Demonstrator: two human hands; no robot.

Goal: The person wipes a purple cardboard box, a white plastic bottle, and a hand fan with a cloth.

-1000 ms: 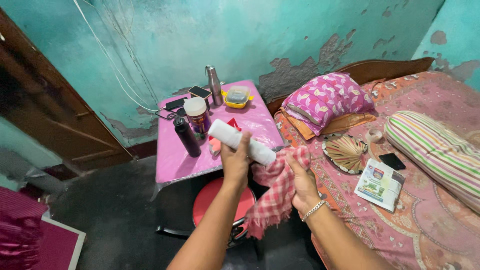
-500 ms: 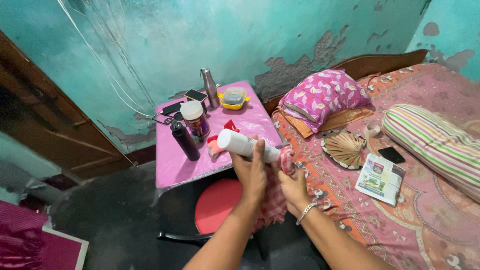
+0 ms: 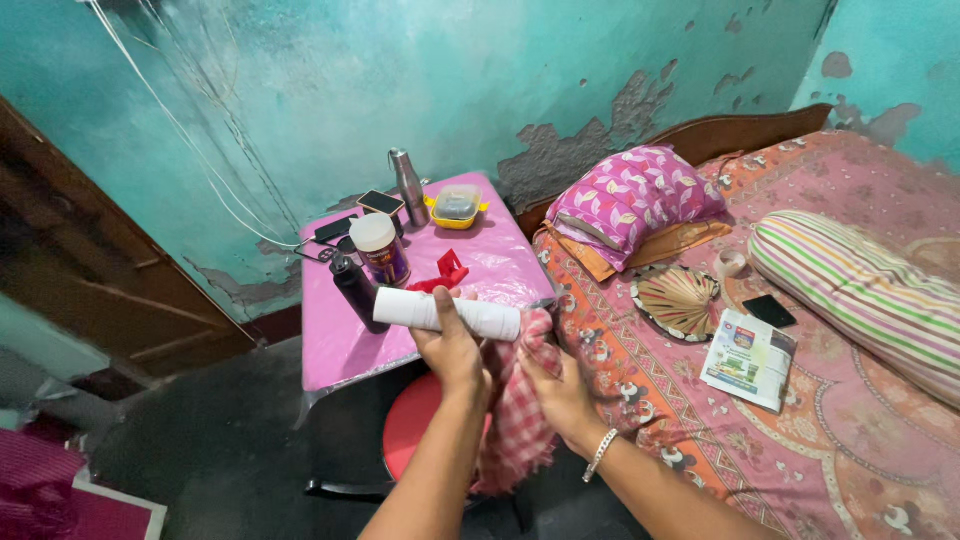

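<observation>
Left hand (image 3: 452, 350) grips white bottle (image 3: 447, 312), cloth (image 3: 515, 410) half-hidden.

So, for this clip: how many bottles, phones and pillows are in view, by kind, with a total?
Bottles: 3 - white bottle in left hand, black bottle, steel bottle
Phones: 3 -
Pillows: 2 - pink pillow, striped bolster
Total: 8

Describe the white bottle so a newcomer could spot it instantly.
Start at the pink table beside the bed. Just in front of its near edge, the left hand grips a white bottle lying sideways, with a red-checked cloth below. It is the only white cylinder; the table's bottles stand upright.
</observation>
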